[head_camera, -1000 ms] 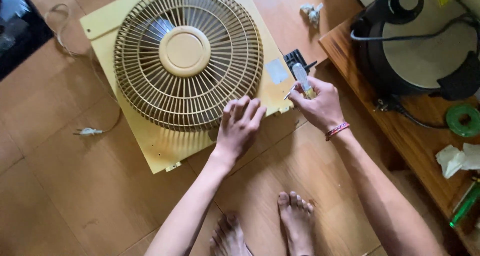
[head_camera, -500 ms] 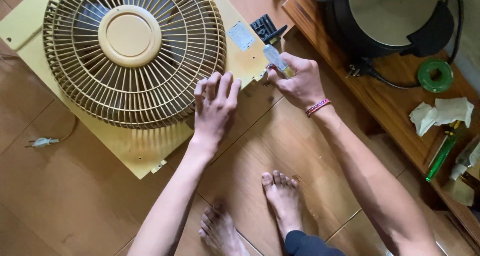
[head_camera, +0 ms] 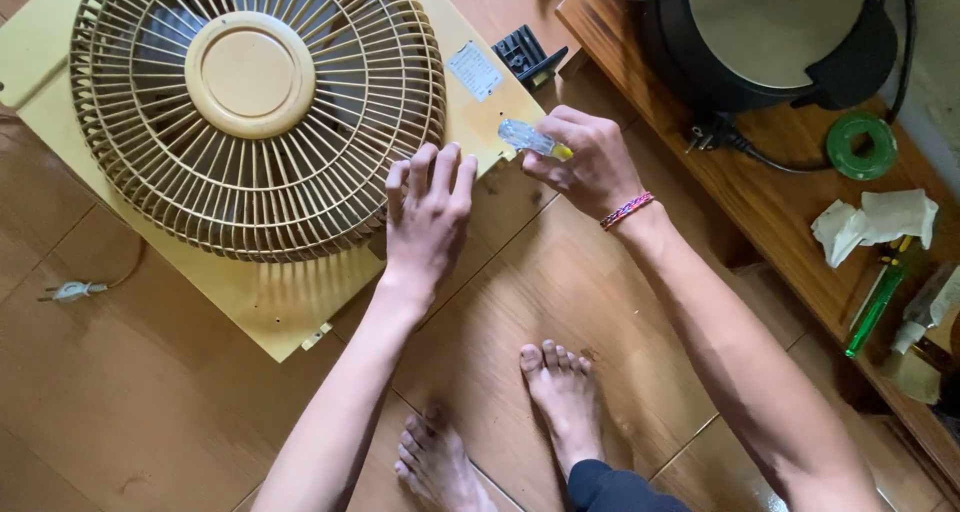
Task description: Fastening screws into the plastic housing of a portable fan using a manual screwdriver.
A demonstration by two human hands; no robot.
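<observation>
Right hand (head_camera: 590, 162) grips a screwdriver (head_camera: 533, 140) at the fan's (head_camera: 255, 122) corner, left hand (head_camera: 428, 217) lies flat, fingers together, beside the grille, which remains mounted.

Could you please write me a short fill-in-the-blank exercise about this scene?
1. The right hand holds a screwdriver with a clear ____.
2. The left hand rests on the edge of the yellow box ____.
3. The fan's plug lies on the wooden ____.

Missing words: handle; fan; floor
</observation>
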